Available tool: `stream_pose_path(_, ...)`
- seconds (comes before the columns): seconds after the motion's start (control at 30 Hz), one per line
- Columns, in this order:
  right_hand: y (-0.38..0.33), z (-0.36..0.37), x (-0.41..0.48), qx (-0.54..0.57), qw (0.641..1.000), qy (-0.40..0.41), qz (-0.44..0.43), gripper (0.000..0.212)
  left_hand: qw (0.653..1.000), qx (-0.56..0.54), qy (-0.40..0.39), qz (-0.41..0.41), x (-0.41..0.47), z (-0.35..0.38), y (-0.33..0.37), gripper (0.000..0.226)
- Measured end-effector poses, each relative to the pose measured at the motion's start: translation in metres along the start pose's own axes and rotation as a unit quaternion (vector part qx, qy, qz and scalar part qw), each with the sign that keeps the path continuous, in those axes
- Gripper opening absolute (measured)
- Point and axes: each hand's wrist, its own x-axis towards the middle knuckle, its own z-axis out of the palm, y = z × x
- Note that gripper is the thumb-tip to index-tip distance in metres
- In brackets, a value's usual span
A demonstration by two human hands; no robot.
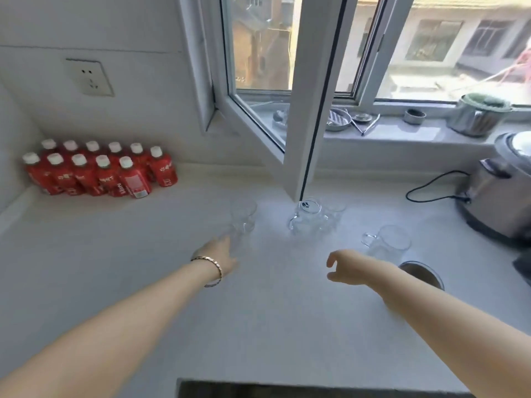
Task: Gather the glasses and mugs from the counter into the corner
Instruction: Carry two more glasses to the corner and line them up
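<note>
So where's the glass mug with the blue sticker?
The glass mug stands mid-counter in the head view, right under the open window's corner, beyond the hands.

One head-worn camera is looking forward and down across the white worktop [273, 326] from its near edge, facing the window [287, 53] along the far edge. It is sitting close above, taking in the far-left corner and the right edge, wide-angle.
</note>
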Motion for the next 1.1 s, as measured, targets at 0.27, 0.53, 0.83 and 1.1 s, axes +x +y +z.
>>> stream_pose_path(0.27, 0.019, -0.029, 0.060, 0.062, 0.996, 0.006, 0.071, 0.038, 0.995, -0.091, 0.015, -0.024, 0.133, -0.022, 0.034, 0.106)
stream_pose_path(0.53, 0.025, -0.043, 0.087, 0.053, 0.989, 0.118, 0.076, 0.042, 0.988, -0.145, 0.044, -0.011, 0.140, -0.004, 0.025, 0.073)
stream_pose_path(0.83, 0.008, -0.058, 0.151, 0.001, 0.982, 0.180, -0.051, 0.089, 0.973, -0.207, 0.063, -0.086, 0.056, 0.009, 0.016, 0.089)
stream_pose_path(1.1, 0.019, -0.043, 0.152, 0.075, 0.967, 0.200, -0.136, 0.065, 0.942, -0.244, 0.152, -0.173, -0.027, 0.026, 0.026, 0.091)
